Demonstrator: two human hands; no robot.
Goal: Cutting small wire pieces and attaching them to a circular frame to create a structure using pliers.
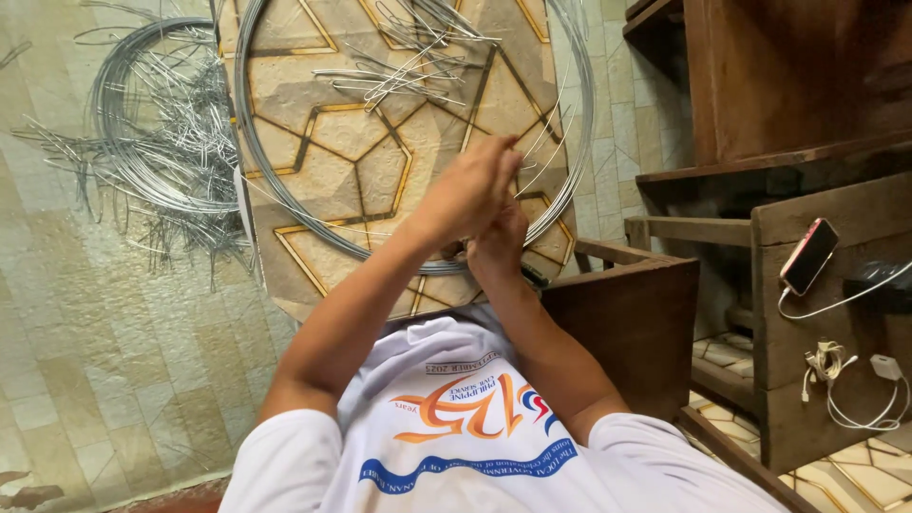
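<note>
My left hand (472, 190) and my right hand (501, 239) are pressed together over the near right part of a big ring of coiled steel wire (249, 152). The ring lies on a board with a brown and gold geometric pattern (366, 161). Both hands seem closed around thin wire strands that rise from them toward the ring's right side (551, 133), but the fingers hide the exact grip. A pile of bent wire pieces (408, 57) rests on the board at its far end.
A second wire coil with many cut strands (161, 123) lies on the tiled floor to the left. Dark wooden furniture (760, 190) stands to the right, with a phone on a charger cable (808, 256) and a white adapter (885, 368).
</note>
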